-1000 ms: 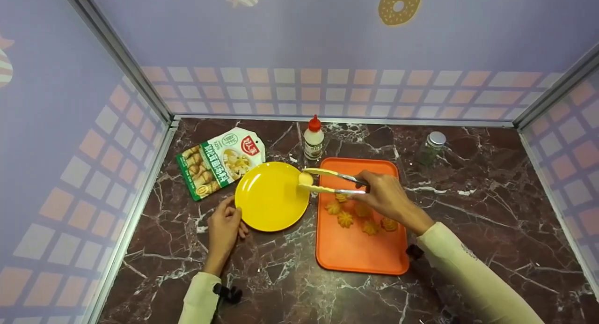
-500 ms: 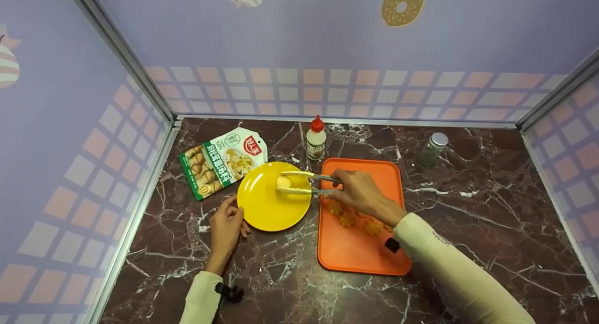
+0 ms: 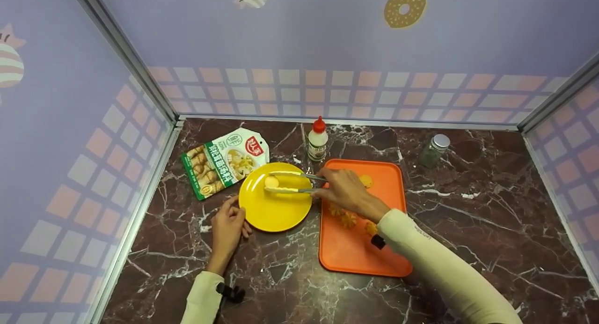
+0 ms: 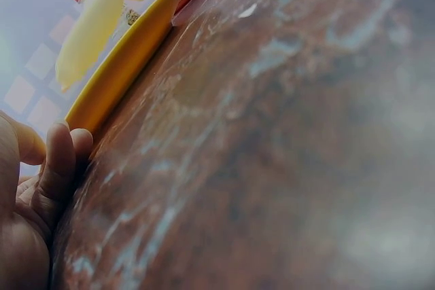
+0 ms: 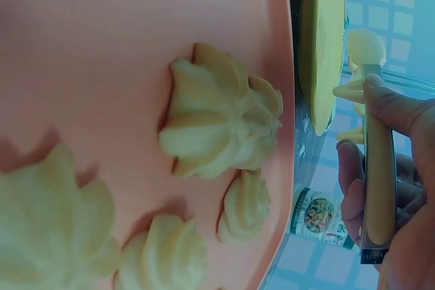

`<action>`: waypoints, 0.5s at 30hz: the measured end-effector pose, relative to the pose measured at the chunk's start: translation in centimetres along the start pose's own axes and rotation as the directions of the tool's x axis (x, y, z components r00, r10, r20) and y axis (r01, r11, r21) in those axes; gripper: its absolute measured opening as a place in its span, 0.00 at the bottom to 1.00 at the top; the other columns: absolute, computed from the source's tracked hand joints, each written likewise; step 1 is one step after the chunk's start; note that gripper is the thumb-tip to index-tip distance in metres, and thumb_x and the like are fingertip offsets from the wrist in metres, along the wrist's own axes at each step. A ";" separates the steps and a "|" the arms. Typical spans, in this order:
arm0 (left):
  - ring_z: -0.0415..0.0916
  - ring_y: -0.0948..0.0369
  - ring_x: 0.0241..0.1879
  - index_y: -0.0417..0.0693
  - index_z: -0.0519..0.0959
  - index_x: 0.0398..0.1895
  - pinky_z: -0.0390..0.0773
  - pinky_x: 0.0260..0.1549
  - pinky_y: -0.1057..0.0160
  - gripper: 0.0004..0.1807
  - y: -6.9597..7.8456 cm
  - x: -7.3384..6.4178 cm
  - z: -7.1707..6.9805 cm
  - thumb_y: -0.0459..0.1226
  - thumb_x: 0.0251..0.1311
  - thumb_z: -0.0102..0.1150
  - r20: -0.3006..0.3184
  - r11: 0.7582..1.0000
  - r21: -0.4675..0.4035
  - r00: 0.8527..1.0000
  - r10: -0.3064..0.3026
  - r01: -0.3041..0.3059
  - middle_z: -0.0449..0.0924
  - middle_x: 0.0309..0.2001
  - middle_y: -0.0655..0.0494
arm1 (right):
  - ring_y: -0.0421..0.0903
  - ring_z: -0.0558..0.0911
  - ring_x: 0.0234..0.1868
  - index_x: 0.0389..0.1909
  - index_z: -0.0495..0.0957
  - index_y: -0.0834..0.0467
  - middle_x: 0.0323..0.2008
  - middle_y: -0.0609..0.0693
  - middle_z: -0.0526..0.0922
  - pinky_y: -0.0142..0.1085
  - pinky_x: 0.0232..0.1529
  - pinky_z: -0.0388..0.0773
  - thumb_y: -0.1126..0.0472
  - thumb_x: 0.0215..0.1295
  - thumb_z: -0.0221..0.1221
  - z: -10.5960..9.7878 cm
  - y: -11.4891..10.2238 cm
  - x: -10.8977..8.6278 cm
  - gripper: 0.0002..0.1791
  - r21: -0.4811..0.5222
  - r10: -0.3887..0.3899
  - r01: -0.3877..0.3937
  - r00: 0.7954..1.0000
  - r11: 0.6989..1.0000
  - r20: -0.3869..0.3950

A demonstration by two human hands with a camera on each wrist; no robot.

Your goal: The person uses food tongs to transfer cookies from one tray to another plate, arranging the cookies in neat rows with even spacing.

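Note:
My right hand (image 3: 346,190) grips a pair of tongs (image 3: 290,190) with silver arms and pale yellow tips. Between the tips sits a small round pale-yellow cookie (image 3: 271,182), over the upper left part of the yellow plate (image 3: 276,214). At the plate's lower left edge my left hand (image 3: 228,225) holds the rim with bent fingers, thumb and fingertips right at it in the left wrist view. The orange tray (image 3: 360,261) lies under my right forearm, with several piped, ridged cookies (image 5: 217,113) on it, some hidden by the hand.
A green and white food packet (image 3: 224,162) lies behind the plate, partly under its edge in view. A red-capped squeeze bottle (image 3: 318,141) stands between plate and tray at the back. A glass jar (image 3: 435,150) with a silver lid is at the back right. Patterned walls enclose the marble-look table.
My right hand has carried the tongs and cookie left, from the plate's right rim to its upper left part. The left hand has stayed at the rim.

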State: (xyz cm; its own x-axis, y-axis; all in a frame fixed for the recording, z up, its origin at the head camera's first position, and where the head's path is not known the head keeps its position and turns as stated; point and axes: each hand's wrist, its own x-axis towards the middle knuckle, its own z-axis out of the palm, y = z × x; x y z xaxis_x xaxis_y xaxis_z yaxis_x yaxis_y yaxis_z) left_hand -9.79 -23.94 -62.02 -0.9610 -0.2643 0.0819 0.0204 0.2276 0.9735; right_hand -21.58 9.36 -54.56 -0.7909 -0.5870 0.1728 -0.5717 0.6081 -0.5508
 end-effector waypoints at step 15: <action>0.80 0.54 0.14 0.35 0.75 0.76 0.82 0.11 0.61 0.24 0.1 0.0 0.0 0.30 0.81 0.58 -0.007 1.000 -0.002 1.000 -0.021 0.021 0.85 0.32 0.40 | 0.41 0.66 0.21 0.57 0.84 0.63 0.21 0.46 0.72 0.37 0.23 0.65 0.45 0.70 0.75 1.0 -0.2 1.6 0.28 -0.028 0.029 -0.029 0.999 0.999 0.012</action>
State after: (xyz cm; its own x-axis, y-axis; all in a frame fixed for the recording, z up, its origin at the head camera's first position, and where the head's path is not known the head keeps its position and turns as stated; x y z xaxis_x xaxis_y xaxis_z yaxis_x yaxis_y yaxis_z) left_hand -9.76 -23.87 -61.94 -0.9592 -0.2754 0.0632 0.0011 0.2199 0.9755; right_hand -22.48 7.73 -55.00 -0.8048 -0.5751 0.1468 -0.5543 0.6396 -0.5326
